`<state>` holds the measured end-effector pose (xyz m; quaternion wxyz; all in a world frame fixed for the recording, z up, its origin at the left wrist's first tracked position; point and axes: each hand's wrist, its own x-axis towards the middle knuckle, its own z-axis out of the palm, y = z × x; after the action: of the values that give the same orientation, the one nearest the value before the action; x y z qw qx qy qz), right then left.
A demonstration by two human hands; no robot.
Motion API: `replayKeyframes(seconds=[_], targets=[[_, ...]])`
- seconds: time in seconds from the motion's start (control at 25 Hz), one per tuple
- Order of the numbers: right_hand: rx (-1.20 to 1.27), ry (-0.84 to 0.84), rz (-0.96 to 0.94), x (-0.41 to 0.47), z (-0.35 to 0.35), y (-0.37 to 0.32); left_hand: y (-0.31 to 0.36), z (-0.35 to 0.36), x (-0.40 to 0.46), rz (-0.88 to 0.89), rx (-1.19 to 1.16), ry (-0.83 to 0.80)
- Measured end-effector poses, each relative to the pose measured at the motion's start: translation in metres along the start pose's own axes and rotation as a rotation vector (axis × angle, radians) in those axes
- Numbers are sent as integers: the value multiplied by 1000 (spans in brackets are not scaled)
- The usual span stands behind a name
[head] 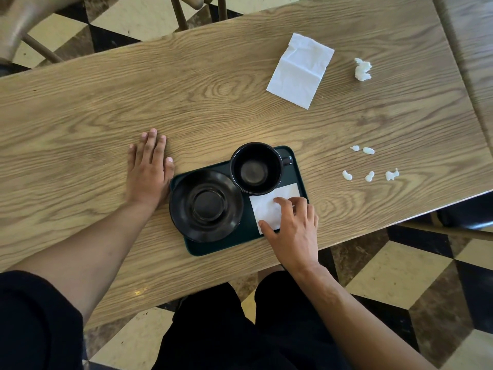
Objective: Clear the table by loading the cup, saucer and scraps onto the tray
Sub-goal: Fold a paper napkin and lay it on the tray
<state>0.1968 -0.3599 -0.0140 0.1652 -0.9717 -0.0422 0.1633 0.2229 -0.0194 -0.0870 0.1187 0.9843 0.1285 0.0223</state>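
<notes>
Two hands are in our view, and we take them from the left. Our left hand [149, 169] lies flat on the wooden table [80, 124], fingers straight and close together, holding nothing; its thumb side sits just beside the left edge of the dark green tray [226, 243]. On the tray's left half rests the black saucer [206, 205], empty, its rim reaching over the tray's near-left border. Right of it, at the tray's far side, the black cup [256, 169] stands upright and touches the saucer's rim; its handle points right. Below the cup a white folded napkin [266, 206] lies on the tray's right part. Our right hand [296, 227] is over that napkin, fingers bent, with fingertip and thumb on the paper; whether they pinch it or only press it we cannot tell. Farther right and well apart from the tray, a larger unfolded napkin [300, 70] lies on the table's far side. Beside it to the right sits a crumpled paper ball [362, 69]. Nearer to us, five small white scraps [369, 176] are scattered on the bare wood, right of the tray.
</notes>
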Motion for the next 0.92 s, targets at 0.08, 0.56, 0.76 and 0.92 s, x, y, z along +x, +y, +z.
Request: replayKeyframes(seconds=[0.08,0.56,0.76,0.92], targets=[[-5,2,-11,-2,3,-3,-1,0,0,1,2,5],[63,7,-39,-4,7,-6,-1,1,0,-6,-11,-9],[122,59,-69,-8,2,7,-1,2,-1,12,-20,-4],[245,161,-21,17,-14,14,2,-4,4,31,55,18]])
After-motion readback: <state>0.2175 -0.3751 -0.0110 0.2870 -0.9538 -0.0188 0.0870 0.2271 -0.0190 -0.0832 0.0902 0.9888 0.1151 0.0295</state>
